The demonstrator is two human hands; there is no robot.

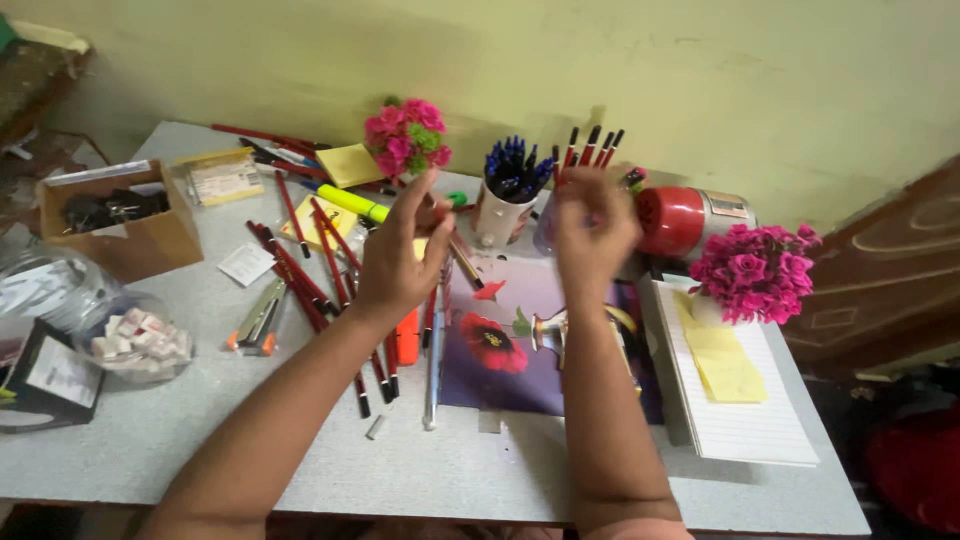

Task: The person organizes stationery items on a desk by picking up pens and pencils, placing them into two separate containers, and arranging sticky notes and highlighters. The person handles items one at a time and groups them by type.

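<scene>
- Left hand point(400, 262) is raised above the desk point(180, 440), fingers curled, thumb and forefinger pinched near a pencil point(462, 256); whether it truly grips it I cannot tell.
- Right hand point(592, 232) is lifted too, blurred, fingers bent inward; what it holds, if anything, cannot be told.
- Below the left hand lie scattered red pencils point(318, 282) and a yellow highlighter point(352, 202).
- Just behind the hands stands a white cup of blue pens point(508, 196), with a red canister point(680, 220) on its side nearby.
- Between the forearms lies a flower-printed folder point(500, 350).
- At the right, a lined pad point(740, 425) carries yellow sticky notes and pink flowers point(752, 270).
</scene>
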